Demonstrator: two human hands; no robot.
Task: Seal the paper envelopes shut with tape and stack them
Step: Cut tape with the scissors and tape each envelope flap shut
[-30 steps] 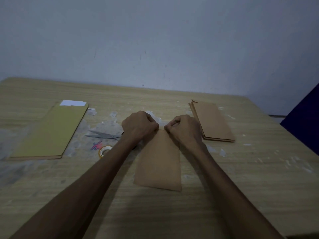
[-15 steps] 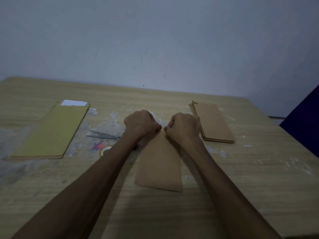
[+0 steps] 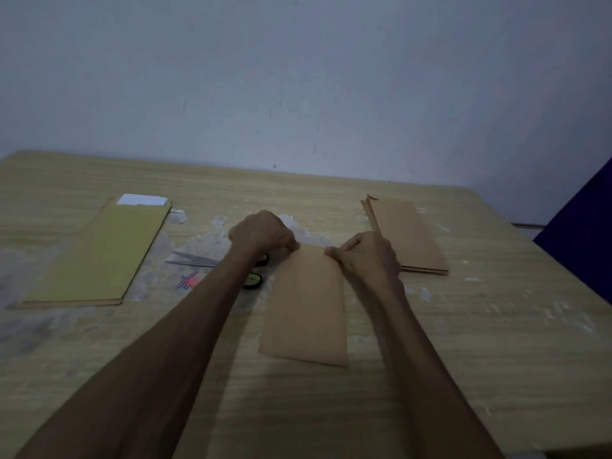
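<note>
From the head view, your two bare arms reach forward over the wooden table [image 3: 496, 342] in dim light. A brown envelope [image 3: 306, 309] lies flat in front of you, long side running away from you, its near edge toward your body and its far edge under your hands.

Your left hand [image 3: 261, 231] sits at the far left corner of the envelope, fingers [image 3: 291, 245] curled down and pinching that far edge. Your right hand [image 3: 367, 256] sits at the far right corner, fingers [image 3: 334, 251] curled with the thumb forward, pinching the same edge. The two hands are near each other but apart, with a strip of the envelope's far edge showing between them. Whether tape lies under your fingers you cannot tell in this light.

To the right of your right hand, a stack [image 3: 407, 235] of brown envelopes lies flat, angled a little, just beside your knuckles but not touching them.

To the left of your left forearm lie scissors [image 3: 198, 259], blades pointing left, their dark handles partly hidden by the arm. Just near them, a round thing with a yellow-green rim [image 3: 253, 280] peeks out beside the forearm. Far left lies a yellowish pile [image 3: 96, 256] of larger envelopes with a white slip [image 3: 142, 200] at its far end. A pale wall [image 3: 298, 77] rises behind the table.
</note>
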